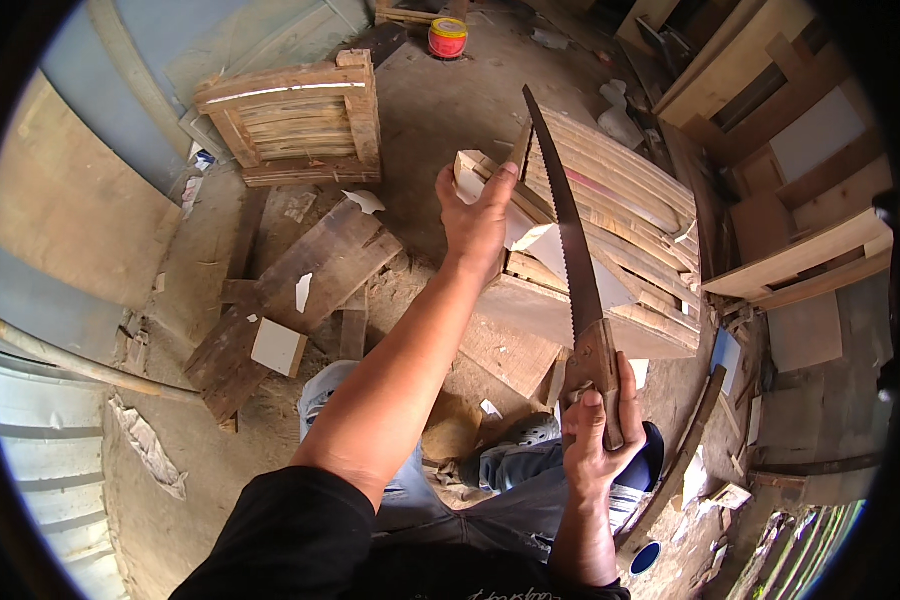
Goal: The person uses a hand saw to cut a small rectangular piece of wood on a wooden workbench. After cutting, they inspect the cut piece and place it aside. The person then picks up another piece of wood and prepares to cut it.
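Observation:
My right hand point(598, 435) is closed round the wooden handle of a handsaw point(568, 225). The saw's long dark blade points up and away from me, its toothed edge facing left. My left hand point(477, 222) grips a piece of wood point(525, 150) at the left end of a slatted wooden crate point(625, 215); white-faced board scraps point(542, 245) lie beside it. Part of the wood is hidden behind my fingers. The blade passes in front of the crate, and I cannot tell whether it touches the wood.
A second slatted wooden frame point(305, 125) stands at the far left. Dark planks point(295, 285) and a white-faced offcut point(278, 347) lie on the floor. A red and yellow tub point(447, 38) is at the back. Boards point(815, 240) lean along the right side.

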### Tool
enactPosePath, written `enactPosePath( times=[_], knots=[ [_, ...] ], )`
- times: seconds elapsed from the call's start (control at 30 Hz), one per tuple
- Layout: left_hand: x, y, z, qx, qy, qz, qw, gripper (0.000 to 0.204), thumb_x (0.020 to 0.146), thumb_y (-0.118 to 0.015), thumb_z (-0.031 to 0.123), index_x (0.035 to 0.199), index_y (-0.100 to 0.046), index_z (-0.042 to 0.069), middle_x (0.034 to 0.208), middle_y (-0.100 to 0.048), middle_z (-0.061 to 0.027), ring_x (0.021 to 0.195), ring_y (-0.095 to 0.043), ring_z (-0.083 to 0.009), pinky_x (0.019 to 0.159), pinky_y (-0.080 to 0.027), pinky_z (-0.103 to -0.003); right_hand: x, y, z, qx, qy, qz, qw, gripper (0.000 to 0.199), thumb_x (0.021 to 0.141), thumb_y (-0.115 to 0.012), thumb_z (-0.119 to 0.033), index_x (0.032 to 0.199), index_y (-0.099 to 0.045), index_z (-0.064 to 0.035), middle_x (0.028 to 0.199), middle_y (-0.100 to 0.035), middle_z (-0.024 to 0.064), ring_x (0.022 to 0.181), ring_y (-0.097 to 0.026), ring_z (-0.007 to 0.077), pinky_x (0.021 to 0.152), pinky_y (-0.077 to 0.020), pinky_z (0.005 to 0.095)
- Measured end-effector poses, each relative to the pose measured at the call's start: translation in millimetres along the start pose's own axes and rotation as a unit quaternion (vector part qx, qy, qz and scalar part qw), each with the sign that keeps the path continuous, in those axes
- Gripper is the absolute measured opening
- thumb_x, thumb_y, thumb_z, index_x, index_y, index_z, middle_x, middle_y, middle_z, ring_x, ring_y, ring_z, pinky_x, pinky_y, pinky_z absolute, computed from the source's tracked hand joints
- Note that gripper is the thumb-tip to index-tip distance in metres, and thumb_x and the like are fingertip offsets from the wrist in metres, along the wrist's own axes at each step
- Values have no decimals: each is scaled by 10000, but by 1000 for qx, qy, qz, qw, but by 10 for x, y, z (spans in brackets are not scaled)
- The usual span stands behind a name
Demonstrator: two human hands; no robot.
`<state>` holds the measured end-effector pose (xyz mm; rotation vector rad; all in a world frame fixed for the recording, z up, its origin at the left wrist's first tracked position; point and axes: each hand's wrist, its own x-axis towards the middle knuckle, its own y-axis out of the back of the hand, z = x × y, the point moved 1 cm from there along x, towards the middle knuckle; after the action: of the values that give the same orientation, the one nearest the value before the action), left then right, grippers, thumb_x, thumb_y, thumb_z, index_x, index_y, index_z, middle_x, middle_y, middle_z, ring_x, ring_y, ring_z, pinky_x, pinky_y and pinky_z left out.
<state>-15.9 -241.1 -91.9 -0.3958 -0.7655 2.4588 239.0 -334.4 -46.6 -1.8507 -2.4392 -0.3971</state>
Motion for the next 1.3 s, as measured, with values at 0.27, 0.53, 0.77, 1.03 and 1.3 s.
enactPosePath(
  times=[0.27,0.53,0.77,1.03,1.3],
  knots=[
    [-13,-31,18,-20,3,22,1000,910,860,-803,255,1484,-197,-12,1322,-518,-167,1200,-519,-218,1006,-434,-329,-21,0,-36,-30,26,11,999,505,961,-643,-131,1382,-494,104,1099,-701,152,960,-633,155,863,-495,276],
    [-32,-66,48,-15,6,37,999,903,858,-802,245,1481,-203,-18,1303,-535,-163,1180,-533,-222,1007,-433,-330,-99,-87,-96,-20,20,-10,1000,506,966,-621,-83,1403,-459,113,1185,-681,204,1083,-637,201,959,-473,291],
    [-9,-51,17,-19,-2,21,1000,945,849,-804,290,1497,-169,25,1344,-496,-163,1223,-499,-242,1031,-421,-381,-118,-139,-104,-27,19,-6,999,507,966,-624,-92,1402,-463,109,1174,-691,204,1066,-651,202,943,-487,297],
    [11,-35,-12,-11,3,16,1000,979,848,-802,304,1512,-131,45,1377,-464,-170,1258,-475,-262,1053,-414,-411,-107,-118,-127,-50,13,-10,999,506,966,-624,-105,1403,-472,98,1171,-693,200,1064,-651,200,940,-489,301],
    [16,-41,-17,-14,-6,16,1000,982,846,-799,298,1510,-129,26,1361,-465,-176,1240,-486,-269,1031,-434,-414,-81,-105,-259,-58,12,-13,998,511,970,-622,-114,1408,-466,98,1178,-689,198,1071,-647,202,948,-483,302]
  ],
)
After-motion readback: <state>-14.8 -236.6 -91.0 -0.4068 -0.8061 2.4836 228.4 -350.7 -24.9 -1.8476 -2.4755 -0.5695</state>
